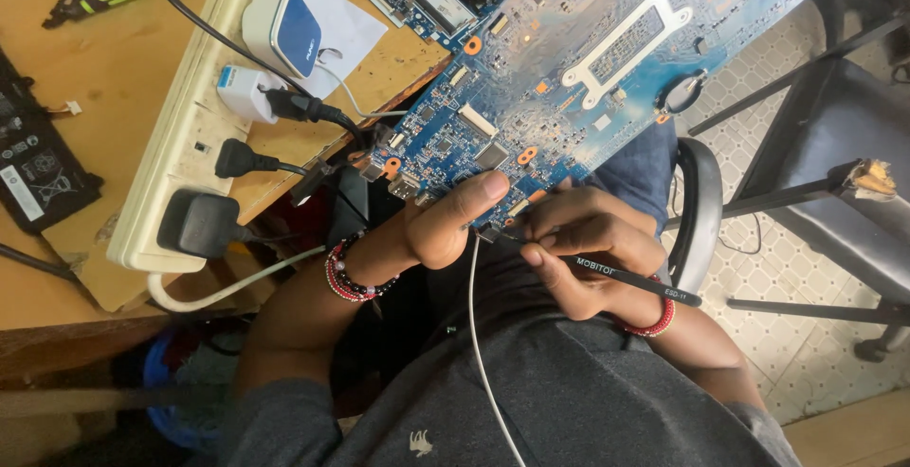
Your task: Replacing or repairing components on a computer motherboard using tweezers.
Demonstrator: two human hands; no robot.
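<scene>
Over the person's lap, beside the wooden table's edge (114,78), the left hand (445,225) grips the large blue printed circuit board (588,59) at its lower edge with the thumb on top, while the right hand (583,249) pinches slim black tweezers (626,275) whose tip touches that same edge.

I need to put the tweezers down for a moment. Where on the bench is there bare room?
Bare wood lies on the workbench between the black battery pack and the power strip. A smaller patch lies right of the white paper, at the bench edge. The power strip is crowded with plugs, and the blue circuit board overhangs the corner.
</scene>
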